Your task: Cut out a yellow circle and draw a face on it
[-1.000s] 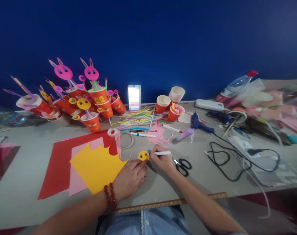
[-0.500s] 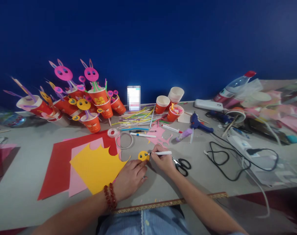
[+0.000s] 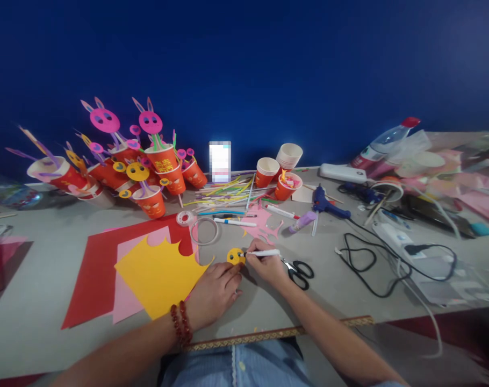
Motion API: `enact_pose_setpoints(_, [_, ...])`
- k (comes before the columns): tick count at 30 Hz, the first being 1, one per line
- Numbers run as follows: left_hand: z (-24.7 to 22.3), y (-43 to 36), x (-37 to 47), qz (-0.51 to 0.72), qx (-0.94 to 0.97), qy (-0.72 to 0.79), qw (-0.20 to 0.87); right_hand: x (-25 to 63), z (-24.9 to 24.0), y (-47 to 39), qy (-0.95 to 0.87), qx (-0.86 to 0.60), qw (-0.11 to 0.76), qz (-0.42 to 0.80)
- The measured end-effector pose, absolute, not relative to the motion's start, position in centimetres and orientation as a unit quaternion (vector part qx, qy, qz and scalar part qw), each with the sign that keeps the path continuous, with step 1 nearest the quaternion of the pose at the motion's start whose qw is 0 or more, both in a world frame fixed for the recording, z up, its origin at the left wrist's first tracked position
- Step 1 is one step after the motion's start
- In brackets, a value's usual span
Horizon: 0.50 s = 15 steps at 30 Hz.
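A small yellow paper disc (image 3: 235, 255) with dark eye spots lies on the grey table in front of me. My left hand (image 3: 215, 291) rests palm down, its fingers stretched flat and fingertips touching the disc's lower edge. Pinched in my right hand (image 3: 268, 269) is a white marker (image 3: 267, 252), its dark tip at the disc's right eye spot. Black-handled scissors (image 3: 300, 273) lie just right of that hand. Beside my left hand is a yellow paper sheet (image 3: 159, 274) with scalloped cut-outs, on top of pink and red sheets (image 3: 91, 274).
Red paper cups with paper rabbit faces (image 3: 150, 122) stand at the back left. Behind the tape roll (image 3: 205, 231) lie several colored sticks (image 3: 224, 193). A blue glue gun (image 3: 329, 205), its cable and a power strip (image 3: 393, 242) occupy the right.
The marker and my right hand have shifted very slightly left at the disc. My left hand stays in place.
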<state>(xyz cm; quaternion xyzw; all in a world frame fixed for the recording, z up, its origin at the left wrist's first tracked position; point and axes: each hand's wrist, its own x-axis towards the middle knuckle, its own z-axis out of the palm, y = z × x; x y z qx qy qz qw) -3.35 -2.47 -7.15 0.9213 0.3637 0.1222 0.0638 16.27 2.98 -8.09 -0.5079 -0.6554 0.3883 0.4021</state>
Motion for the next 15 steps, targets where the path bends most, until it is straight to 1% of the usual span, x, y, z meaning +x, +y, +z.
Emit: enact_pose_setpoints(15, [-7.08, -2.46, -3.31, 0.124, 0.921, 0.365, 0.064, 16.35, -8.23, 3.04, -0.656, -0.509, 0.400, 0.387])
